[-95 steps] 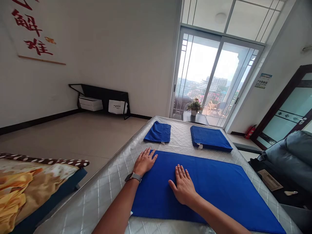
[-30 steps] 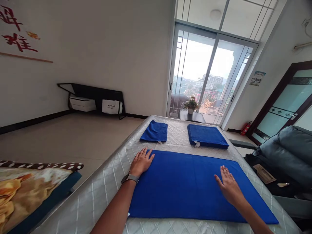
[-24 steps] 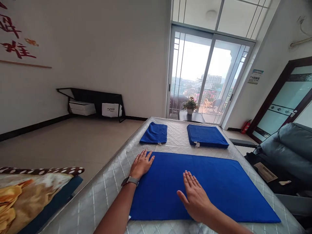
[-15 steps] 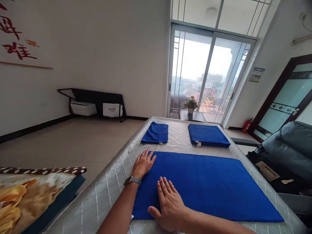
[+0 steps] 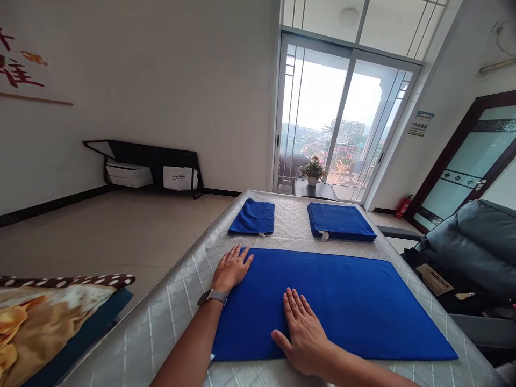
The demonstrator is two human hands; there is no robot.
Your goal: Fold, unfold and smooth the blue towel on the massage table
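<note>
A blue towel (image 5: 355,306) lies spread flat on the silver quilted mattress (image 5: 161,328). My left hand (image 5: 231,269) rests at the towel's far left corner, fingers stretched out, with a watch on the wrist. Flat on the near middle part of the towel is my right hand (image 5: 303,330), its thumb spread from the fingers. Neither hand grips anything. Beyond the left hand lies a smaller folded blue towel (image 5: 253,217). A neat stack of folded blue towels (image 5: 342,221), with a white tag showing, sits at the far right.
A patterned blanket (image 5: 68,306) is at the lower left. On the right stands a dark leather armchair (image 5: 479,242) with a cardboard piece (image 5: 434,279) on it. Past the mattress, a potted plant (image 5: 313,171) stands before the sliding glass door (image 5: 344,113).
My right hand has slid rightward across the towel. My left hand stays at the far left corner. The view has shifted slightly.
</note>
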